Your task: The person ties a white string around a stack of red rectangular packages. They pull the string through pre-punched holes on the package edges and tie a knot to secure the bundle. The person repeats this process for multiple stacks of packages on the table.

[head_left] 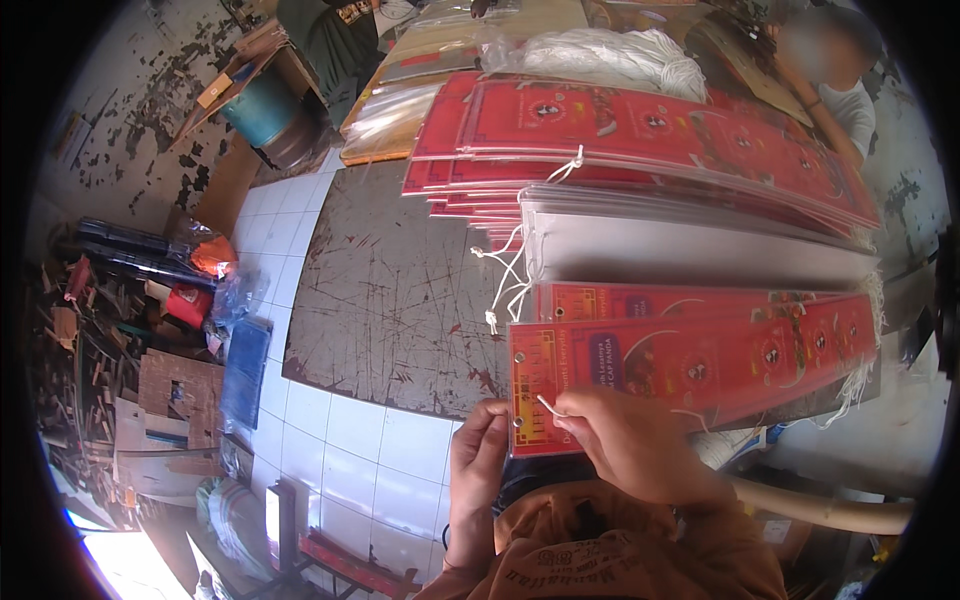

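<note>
A long red printed plastic sheet (660,370) lies nearest me, with small holes along its left end. At that end's near corner, my left hand (478,455) is closed on the edge, thumb against the fingers. My right hand (635,440) is closed above the sheet, pinching a white cord (547,405) whose short end sticks out between the fingers. Just beyond lie sheets with their pale backs up (690,240), knotted white cords (515,290) hanging from their left ends. Farther back, more red sheets (620,125) are stacked in a fan.
Under the sheets is a scratched grey tabletop (390,290). A skein of white cord (610,58) rests at the back. One person (845,100) sits at the far right, another (335,40) is at the back. Scrap boards (170,400) and a blue drum (262,110) stand left.
</note>
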A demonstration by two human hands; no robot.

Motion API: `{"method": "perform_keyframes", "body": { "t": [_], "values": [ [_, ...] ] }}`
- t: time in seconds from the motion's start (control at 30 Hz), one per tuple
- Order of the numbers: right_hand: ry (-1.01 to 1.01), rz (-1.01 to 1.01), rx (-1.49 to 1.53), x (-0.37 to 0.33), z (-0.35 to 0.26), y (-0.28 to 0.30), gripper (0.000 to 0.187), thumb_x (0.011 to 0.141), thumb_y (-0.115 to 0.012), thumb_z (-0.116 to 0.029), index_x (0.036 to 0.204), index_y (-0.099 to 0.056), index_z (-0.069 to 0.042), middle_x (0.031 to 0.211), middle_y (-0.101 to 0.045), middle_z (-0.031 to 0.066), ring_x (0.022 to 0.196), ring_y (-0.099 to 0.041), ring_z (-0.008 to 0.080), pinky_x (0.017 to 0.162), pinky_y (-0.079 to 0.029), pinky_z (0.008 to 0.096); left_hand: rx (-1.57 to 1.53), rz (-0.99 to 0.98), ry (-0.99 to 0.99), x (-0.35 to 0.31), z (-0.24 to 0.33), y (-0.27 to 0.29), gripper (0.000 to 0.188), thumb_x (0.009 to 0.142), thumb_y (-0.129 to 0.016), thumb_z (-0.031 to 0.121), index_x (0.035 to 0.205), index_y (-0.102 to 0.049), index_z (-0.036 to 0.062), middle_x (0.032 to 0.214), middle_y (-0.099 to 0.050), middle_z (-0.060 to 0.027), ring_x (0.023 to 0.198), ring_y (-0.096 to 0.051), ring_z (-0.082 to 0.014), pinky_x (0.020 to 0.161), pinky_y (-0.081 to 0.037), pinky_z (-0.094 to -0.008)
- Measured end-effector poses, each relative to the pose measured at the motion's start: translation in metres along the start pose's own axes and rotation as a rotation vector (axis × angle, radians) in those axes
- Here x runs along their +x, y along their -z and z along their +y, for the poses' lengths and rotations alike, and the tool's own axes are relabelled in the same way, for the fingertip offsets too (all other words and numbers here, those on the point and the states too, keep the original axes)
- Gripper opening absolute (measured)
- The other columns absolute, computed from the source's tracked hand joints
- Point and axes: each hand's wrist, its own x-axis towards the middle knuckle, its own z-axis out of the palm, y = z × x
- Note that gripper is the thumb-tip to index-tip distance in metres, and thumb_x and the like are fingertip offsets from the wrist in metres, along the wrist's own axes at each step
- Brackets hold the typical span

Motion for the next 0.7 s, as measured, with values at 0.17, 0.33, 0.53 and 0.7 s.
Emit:
{"method": "perform_keyframes", "body": {
  "t": [0.17,0.33,0.53,0.7],
  "values": [
    [0.221,-0.023,-0.221,0.011,0.0,0.0,0.034,0.066,-0.062,-0.006,0.1,-0.056,-0.007,0.078,-0.053,-0.0015,0.074,-0.055,0.0126,0.045,-0.045,0.0247,-0.012,-0.084,-0.033,-0.002,-0.01,0.005,0.019,0.092,-0.048,0.01,0.106,-0.053,-0.0025,0.101,-0.059,-0.0069,0.096,-0.053,-0.0108,0.086,-0.04,-0.0249],
    [0.237,0.022,-0.3,0.014,-0.004,-0.004,0.028,0.064,-0.064,-0.009,0.092,-0.06,-0.006,0.077,-0.052,-0.0003,0.072,-0.054,0.0121,0.044,-0.044,0.0238,-0.042,-0.1,-0.037,-0.003,-0.008,0.004,0.019,0.09,-0.049,0.007,0.106,-0.053,-0.0029,0.102,-0.059,-0.0074,0.098,-0.053,-0.0122,0.089,-0.039,-0.0259],
    [0.282,0.096,-0.347,0.016,-0.007,-0.003,0.027,0.064,-0.065,-0.01,0.09,-0.06,-0.005,0.075,-0.049,0.0006,0.069,-0.052,0.012,0.044,-0.043,0.0233,-0.066,-0.087,-0.031,-0.004,-0.008,0.005,0.018,0.09,-0.048,0.004,0.106,-0.053,-0.0032,0.102,-0.058,-0.0071,0.097,-0.053,-0.0118,0.088,-0.04,-0.0252],
    [0.321,0.049,-0.373,0.019,-0.01,-0.002,0.026,0.065,-0.066,-0.012,0.09,-0.06,-0.005,0.073,-0.045,-0.0002,0.066,-0.05,0.0112,0.044,-0.043,0.023,-0.053,-0.067,-0.035,-0.004,-0.005,0.003,0.019,0.09,-0.049,0.005,0.107,-0.053,-0.0035,0.102,-0.059,-0.0072,0.097,-0.053,-0.0114,0.087,-0.04,-0.0248]
  ]
}}
